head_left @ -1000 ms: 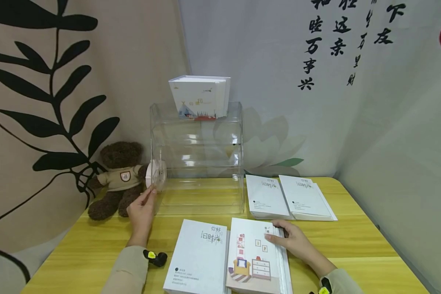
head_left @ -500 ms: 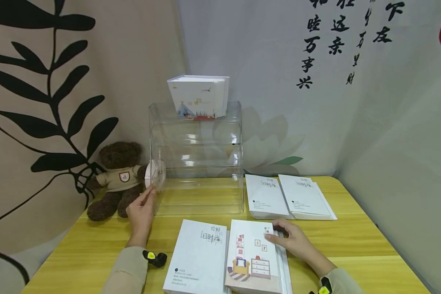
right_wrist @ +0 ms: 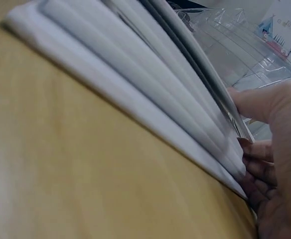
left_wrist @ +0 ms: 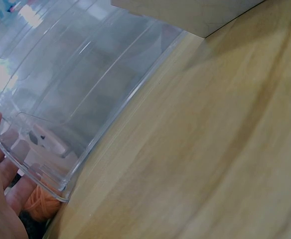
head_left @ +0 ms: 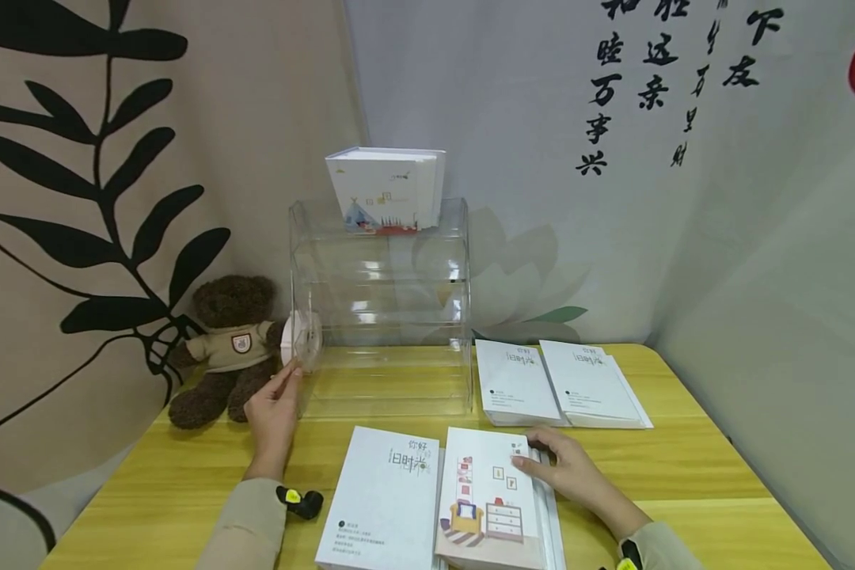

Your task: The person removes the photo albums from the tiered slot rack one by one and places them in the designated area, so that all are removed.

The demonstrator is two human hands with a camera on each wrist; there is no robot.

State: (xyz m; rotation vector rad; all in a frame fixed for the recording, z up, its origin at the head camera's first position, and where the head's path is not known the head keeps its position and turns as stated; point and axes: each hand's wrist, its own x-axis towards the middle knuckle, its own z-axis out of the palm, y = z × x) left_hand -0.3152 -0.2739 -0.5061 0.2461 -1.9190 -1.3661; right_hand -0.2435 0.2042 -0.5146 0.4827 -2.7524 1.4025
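Observation:
My left hand (head_left: 274, 416) pinches the lower left edge of a clear tiered rack (head_left: 385, 323). In the left wrist view the thumb lies on one side of the rack's side wall and the fingers on the other. My right hand (head_left: 566, 467) grips the upper right edge of a notebook (head_left: 492, 507) with a room drawing on its cover, thumb on top. Seen from the right wrist, the fingers reach against the edges of a stack of several white notebooks (right_wrist: 150, 74). Another white notebook (head_left: 381, 499) with black lettering lies close beside it on the left.
Two white notebook piles (head_left: 518, 384) lie right of the rack. An upright white block of notebooks (head_left: 385, 190) stands on its top tier. Left of it sit a brown teddy bear (head_left: 235, 348) and a round white object (head_left: 295, 340). An orange yarn ball (left_wrist: 43, 201) shows by the left fingers.
The notebook under my right hand has slid slightly toward me since one second ago. My left hand and the rack stay where they were.

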